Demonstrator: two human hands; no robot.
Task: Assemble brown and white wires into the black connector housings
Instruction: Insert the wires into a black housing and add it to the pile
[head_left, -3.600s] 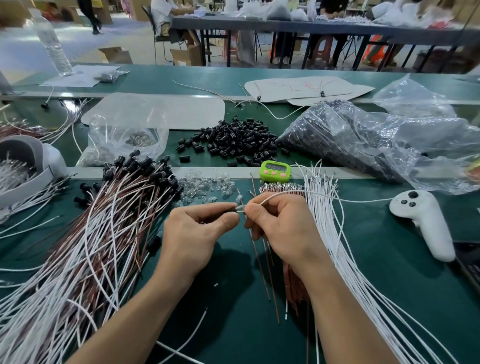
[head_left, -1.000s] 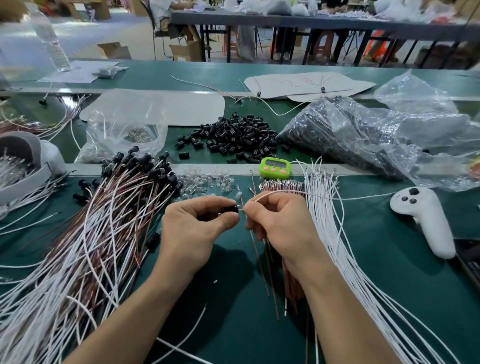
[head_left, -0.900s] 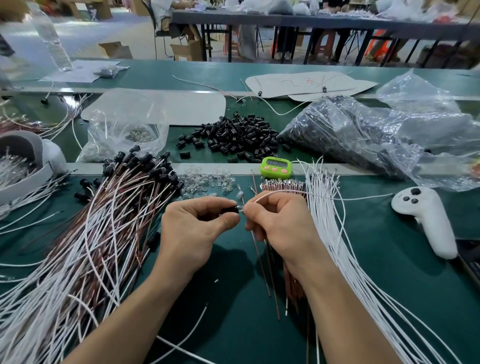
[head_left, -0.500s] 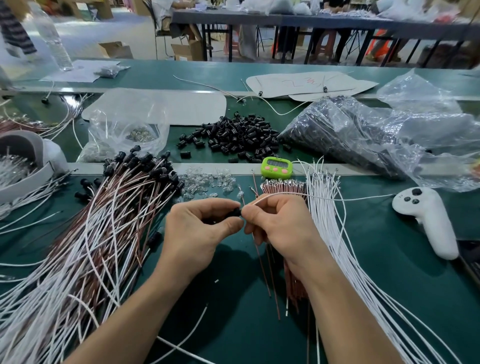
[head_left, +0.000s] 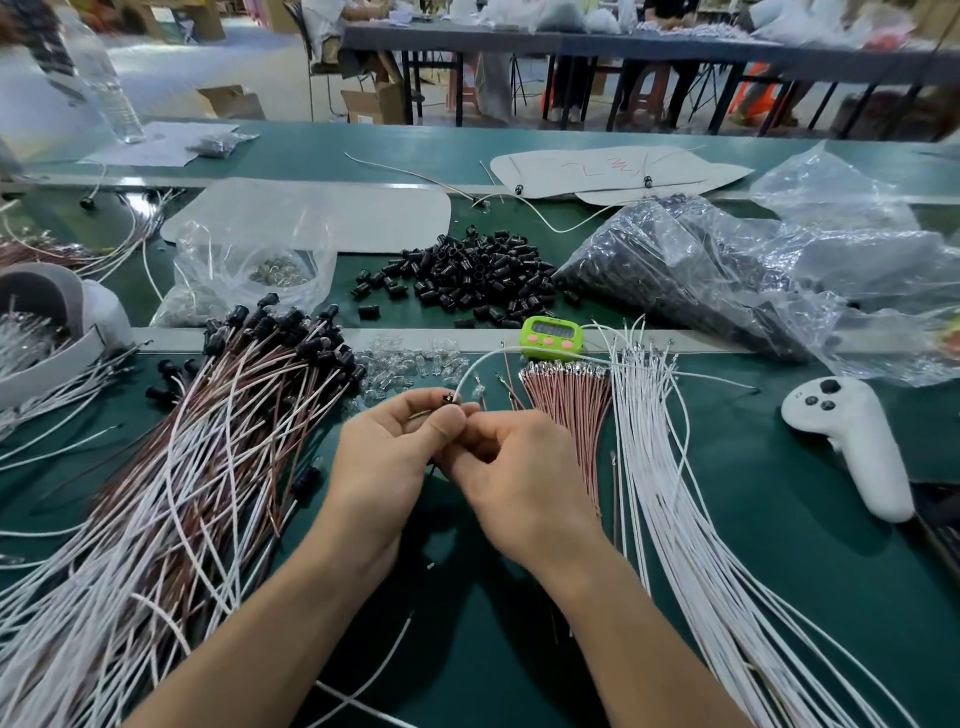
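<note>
Housing (head_left: 445, 399), one, white wire (head_left: 470, 371), one, in left hand (head_left: 387, 462).

Black connector housing (head_left: 445, 399): one, small, was pinched at the fingertips of the left hand (head_left: 384, 462); a single white wire (head_left: 493, 356) ran into it and arced off to the right
Loose black housings (head_left: 467, 273): lay heaped well beyond the hands
Brown wires (head_left: 569, 410): tight bundle, metal terminals at the far ends, lay just right of the hands
White wires (head_left: 675, 493): fanned sheaf, lay beside the brown bundle
Capped leads (head_left: 218, 457): brown and white mixed, black housings on the far ends, sprawled at left
</note>
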